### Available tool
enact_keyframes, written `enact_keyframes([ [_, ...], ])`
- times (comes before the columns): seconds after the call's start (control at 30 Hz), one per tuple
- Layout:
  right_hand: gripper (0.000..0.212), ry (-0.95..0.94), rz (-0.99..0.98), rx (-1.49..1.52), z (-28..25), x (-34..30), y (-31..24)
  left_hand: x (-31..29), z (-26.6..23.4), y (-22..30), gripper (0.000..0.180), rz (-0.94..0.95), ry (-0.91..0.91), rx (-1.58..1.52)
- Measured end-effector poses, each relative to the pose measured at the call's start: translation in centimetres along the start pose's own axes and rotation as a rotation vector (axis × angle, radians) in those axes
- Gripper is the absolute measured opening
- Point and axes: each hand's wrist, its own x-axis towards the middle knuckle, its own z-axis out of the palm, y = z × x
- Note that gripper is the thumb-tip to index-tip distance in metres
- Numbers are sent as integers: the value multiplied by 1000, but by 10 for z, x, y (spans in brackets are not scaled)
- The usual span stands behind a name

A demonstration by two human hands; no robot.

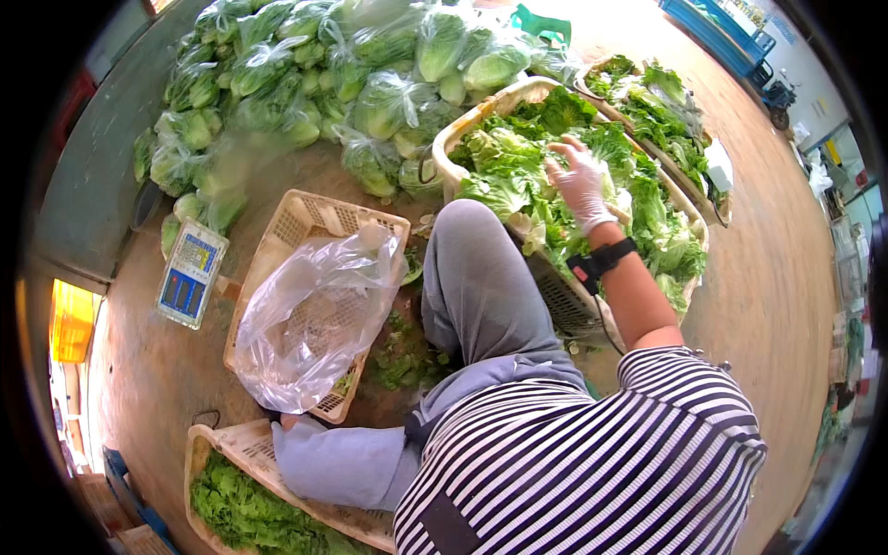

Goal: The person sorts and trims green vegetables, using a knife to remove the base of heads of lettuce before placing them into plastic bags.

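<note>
My right hand (583, 190), in a thin clear glove, is over a crate (448, 148) heaped with leafy green lettuce (504, 176). Its fingers are spread and slightly bent, close to the leaves, and I see nothing held in them. A dark band with a red-marked piece (601, 265) sits round that wrist. My left hand is out of view. Left of my raised knee stands a second plastic crate (347, 215), lined with a large clear plastic bag (314, 305). The bag's mouth gapes, and its sides spill over the crate's rim.
Bagged cabbage-like heads (388, 102) are piled at the far side. A digital scale (192, 273) lies at the left. A crate of lettuce (250, 499) stands at lower left, another long crate (689, 129) at far right. Leaf scraps (402, 356) litter the floor beside my knee.
</note>
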Motion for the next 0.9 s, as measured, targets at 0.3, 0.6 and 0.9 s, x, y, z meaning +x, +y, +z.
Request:
enact_keyframes([
  [0.3,21,-206,-60,411,25,-18,-66,-64,-29,113,49,341,136,153],
  [0.6,53,-646,-345,1008,-8,-53,-195,-107,-72,154,45,421,93,164],
  [0.9,92,-753,-554,1193,-75,-55,-235,-96,25,320,56,416,-588,-632],
])
